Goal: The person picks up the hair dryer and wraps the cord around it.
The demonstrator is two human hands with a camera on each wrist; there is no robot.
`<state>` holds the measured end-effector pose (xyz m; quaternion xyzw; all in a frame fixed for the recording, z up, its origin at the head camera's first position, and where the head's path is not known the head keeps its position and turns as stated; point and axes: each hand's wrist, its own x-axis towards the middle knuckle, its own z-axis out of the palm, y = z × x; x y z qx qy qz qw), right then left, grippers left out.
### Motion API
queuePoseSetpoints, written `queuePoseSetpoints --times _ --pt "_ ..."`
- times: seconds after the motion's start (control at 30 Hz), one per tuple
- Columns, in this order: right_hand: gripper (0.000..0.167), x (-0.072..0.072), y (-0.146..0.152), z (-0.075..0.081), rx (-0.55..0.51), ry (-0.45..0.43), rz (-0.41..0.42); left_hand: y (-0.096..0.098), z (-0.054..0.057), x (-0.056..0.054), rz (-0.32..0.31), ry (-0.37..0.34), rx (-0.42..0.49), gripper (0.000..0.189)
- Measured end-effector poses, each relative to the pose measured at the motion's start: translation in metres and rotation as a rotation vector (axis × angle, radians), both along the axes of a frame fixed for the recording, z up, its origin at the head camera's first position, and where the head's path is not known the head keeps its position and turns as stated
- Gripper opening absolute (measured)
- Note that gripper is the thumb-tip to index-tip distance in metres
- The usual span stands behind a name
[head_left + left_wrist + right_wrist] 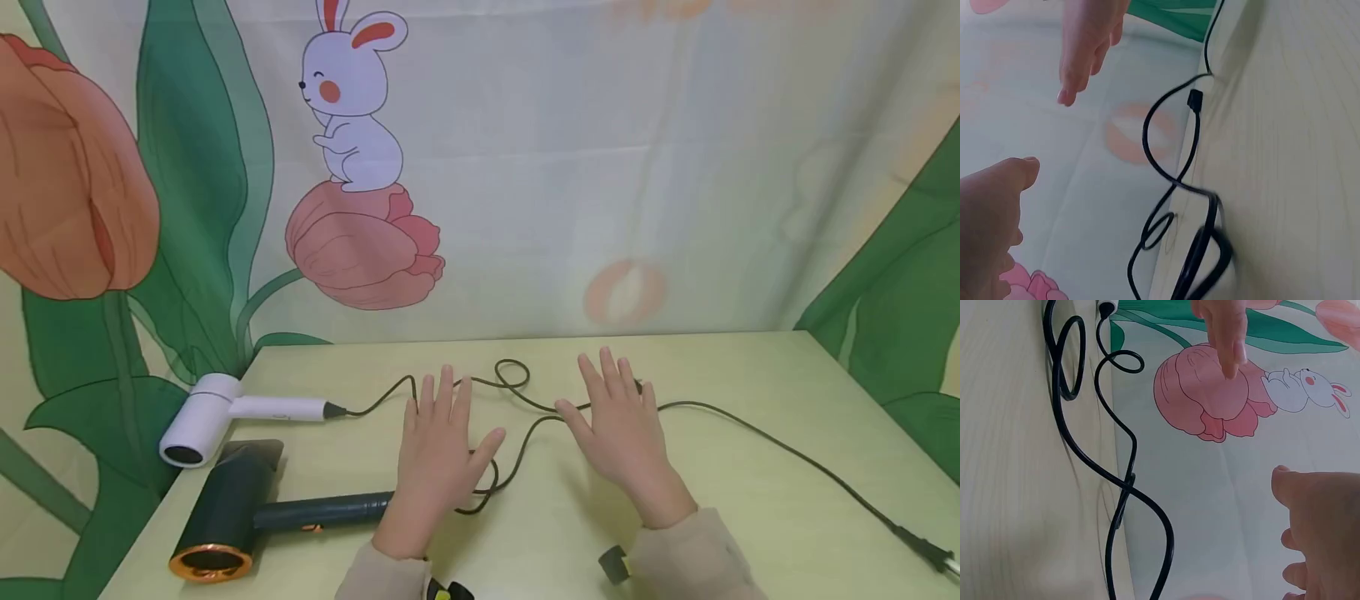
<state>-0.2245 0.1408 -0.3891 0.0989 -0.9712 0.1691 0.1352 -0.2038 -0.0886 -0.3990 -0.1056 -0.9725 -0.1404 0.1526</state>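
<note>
Both hands hover above the table with fingers straight and palms down, holding nothing. My left hand is over the handle end of a black hair dryer with a copper-coloured rim, hiding where its cord begins. My right hand is over the black cords near the middle. Behind the black dryer, a white hair dryer lies with its handle toward the right. In the left wrist view a gap shows between the left hand and the tabletop; the right wrist view shows the right hand raised likewise.
The pale wooden table ends at a printed curtain with a rabbit and tulips. A plug lies at the right edge, its cord running across the table. A small black connector shows in the left wrist view.
</note>
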Motion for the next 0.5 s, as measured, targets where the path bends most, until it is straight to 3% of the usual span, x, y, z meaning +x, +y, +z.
queuePoseSetpoints --times 0.5 --pt "0.069 0.000 -0.008 -0.021 0.033 -0.043 0.046 -0.078 -0.003 0.013 0.132 -0.014 -0.020 0.079"
